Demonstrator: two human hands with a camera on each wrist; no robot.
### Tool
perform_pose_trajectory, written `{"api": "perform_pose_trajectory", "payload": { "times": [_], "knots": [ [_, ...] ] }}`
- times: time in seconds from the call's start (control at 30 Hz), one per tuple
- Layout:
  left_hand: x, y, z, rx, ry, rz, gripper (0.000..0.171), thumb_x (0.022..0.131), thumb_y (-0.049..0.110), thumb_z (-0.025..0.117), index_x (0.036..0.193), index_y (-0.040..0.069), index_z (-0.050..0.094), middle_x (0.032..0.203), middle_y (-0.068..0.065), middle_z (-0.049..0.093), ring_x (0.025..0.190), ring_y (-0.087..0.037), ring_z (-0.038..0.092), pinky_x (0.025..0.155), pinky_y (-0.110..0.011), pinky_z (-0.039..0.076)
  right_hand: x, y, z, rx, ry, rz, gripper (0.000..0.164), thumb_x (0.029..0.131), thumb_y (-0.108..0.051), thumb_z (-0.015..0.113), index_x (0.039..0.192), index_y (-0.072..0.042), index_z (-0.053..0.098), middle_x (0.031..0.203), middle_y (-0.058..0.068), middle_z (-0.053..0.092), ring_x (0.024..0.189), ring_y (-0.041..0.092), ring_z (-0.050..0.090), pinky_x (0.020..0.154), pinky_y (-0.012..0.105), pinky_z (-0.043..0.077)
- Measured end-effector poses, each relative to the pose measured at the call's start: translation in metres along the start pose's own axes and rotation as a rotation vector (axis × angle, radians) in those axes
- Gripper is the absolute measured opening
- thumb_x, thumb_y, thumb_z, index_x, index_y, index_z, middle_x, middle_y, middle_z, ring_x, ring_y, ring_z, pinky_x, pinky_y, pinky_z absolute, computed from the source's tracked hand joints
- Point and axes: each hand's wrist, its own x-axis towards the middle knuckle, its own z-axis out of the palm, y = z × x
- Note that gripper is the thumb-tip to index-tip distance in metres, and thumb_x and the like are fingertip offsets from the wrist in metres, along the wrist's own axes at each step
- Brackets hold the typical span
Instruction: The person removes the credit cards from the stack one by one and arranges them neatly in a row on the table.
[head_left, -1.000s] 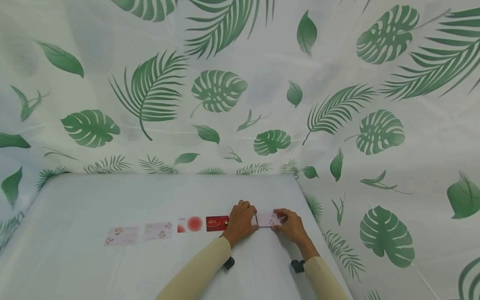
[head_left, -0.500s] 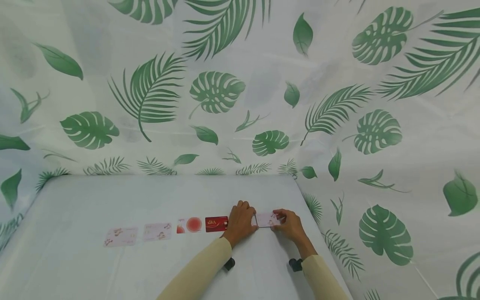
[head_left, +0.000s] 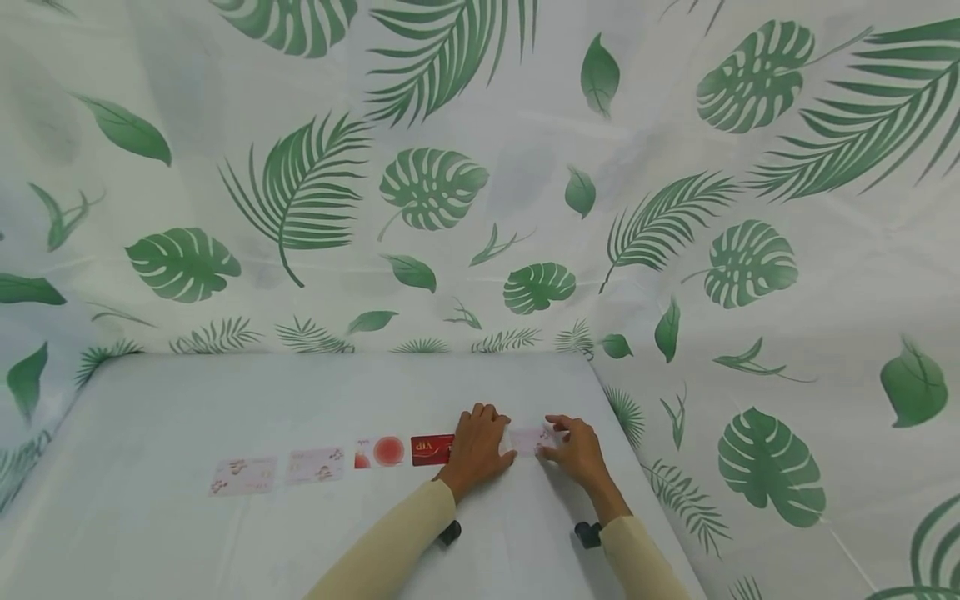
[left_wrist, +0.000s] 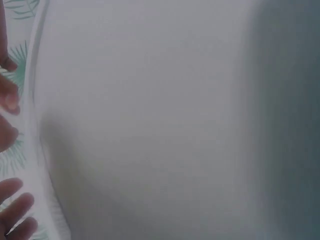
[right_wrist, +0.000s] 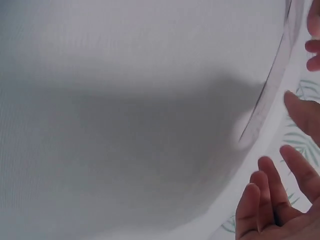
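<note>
A pale pink card with a small floral print lies flat on the white table between the two hands in the head view. My left hand rests at its left side, fingers extended, and covers the right end of a red VIP card. At the pink card's right end is my right hand, thumb and fingers spread apart. In the right wrist view the pink card shows as a thin slanted strip, with the right hand loose beside it. Only fingertips appear at the left wrist view's edge.
Left of the red card, a row continues with a white card bearing a red circle and two pale pink floral cards, the nearer one and the far-left one. A leaf-printed sheet rises behind and right of the table.
The pink card, earlier held slightly raised between both hands, now lies flat. My right fingers have loosened and spread away from it; my left hand has barely moved.
</note>
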Motion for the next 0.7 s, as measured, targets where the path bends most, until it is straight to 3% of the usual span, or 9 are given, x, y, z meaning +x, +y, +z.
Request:
{"api": "perform_pose_trajectory", "payload": {
  "times": [0.2, 0.37, 0.53, 0.7],
  "knots": [
    [-0.008, -0.01, -0.011, 0.037, 0.053, 0.029, 0.062, 0.09, 0.055, 0.078, 0.138, 0.018, 0.068, 0.136, -0.003, 0.07, 0.13, -0.024, 0.059, 0.105, -0.045, 0.05, -0.006, -0.015, 0.006, -0.065, 0.065, -0.077, 0.071, 0.089, -0.025, 0.087, 0.152, -0.012, 0.057, 0.145, 0.024, 0.058, 0.13, 0.043, 0.049, 0.107, 0.062, 0.046],
    [-0.018, -0.022, -0.024, 0.081, 0.021, 0.017, 0.078, 0.092, 0.065, 0.071, 0.151, 0.016, 0.058, 0.161, -0.013, 0.052, 0.154, -0.037, 0.042, 0.12, -0.055, 0.04, -0.008, -0.03, 0.012, -0.143, 0.104, -0.146, 0.082, 0.089, -0.037, 0.086, 0.159, -0.013, 0.048, 0.162, 0.028, 0.043, 0.143, 0.053, 0.037, 0.113, 0.072, 0.035],
    [-0.028, -0.032, -0.044, 0.03, 0.047, 0.024, 0.088, 0.088, 0.063, 0.077, 0.156, 0.013, 0.053, 0.171, -0.021, 0.035, 0.159, -0.051, 0.027, 0.12, -0.072, 0.03, -0.009, -0.046, 0.018, -0.198, 0.125, -0.22, 0.087, 0.089, -0.047, 0.083, 0.161, -0.016, 0.044, 0.167, 0.033, 0.033, 0.151, 0.06, 0.028, 0.113, 0.08, 0.03],
    [-0.038, -0.041, -0.055, 0.118, 0.073, 0.039, 0.091, 0.088, 0.07, 0.073, 0.159, 0.018, 0.05, 0.174, -0.02, 0.029, 0.158, -0.055, 0.024, 0.114, -0.082, 0.028, -0.014, -0.063, 0.022, -0.252, 0.117, -0.232, 0.09, 0.089, -0.051, 0.082, 0.163, -0.018, 0.043, 0.169, 0.034, 0.028, 0.153, 0.064, 0.023, 0.113, 0.084, 0.027]
  ]
}}
